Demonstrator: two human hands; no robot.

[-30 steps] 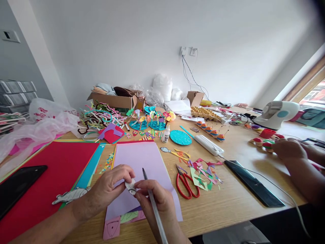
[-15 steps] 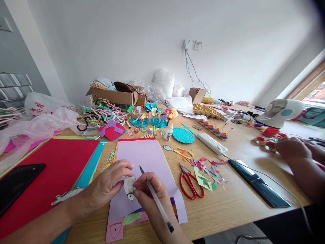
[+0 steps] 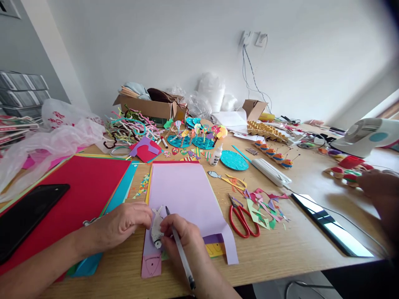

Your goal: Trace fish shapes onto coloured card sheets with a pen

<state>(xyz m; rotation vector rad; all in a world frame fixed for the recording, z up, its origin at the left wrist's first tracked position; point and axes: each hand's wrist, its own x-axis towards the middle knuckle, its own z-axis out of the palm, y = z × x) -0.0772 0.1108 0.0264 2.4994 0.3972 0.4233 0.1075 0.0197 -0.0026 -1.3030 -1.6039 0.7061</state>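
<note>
A white fish cutout (image 3: 157, 228) with dark markings lies tilted on a lilac sheet of paper (image 3: 181, 182), tail up and head toward me. My left hand (image 3: 124, 222) is closed, its curled fingertips at the fish's left edge by the tail. My right hand (image 3: 187, 243) is shut on a pen (image 3: 180, 245) with a clear barrel, dark tip pointing away from me, while its thumb and fingers touch the fish's right side. Below the fish, a pink piece (image 3: 151, 265) with a drawn fish sticks out from under the lilac sheet, whose lower right corner curls up.
Red-handled scissors (image 3: 245, 220) and paper scraps (image 3: 264, 207) lie to the right, near a glue bottle (image 3: 216, 155) and a blue disc (image 3: 234, 160). A phone (image 3: 34, 216) rests on red paper (image 3: 102, 178) at left. Another person's hand (image 3: 378, 182) is at far right.
My left hand has shifted from over the fish's tail to its left edge, fingers more curled, and the tail now shows. The fish has turned slightly. The view has swung left.
</note>
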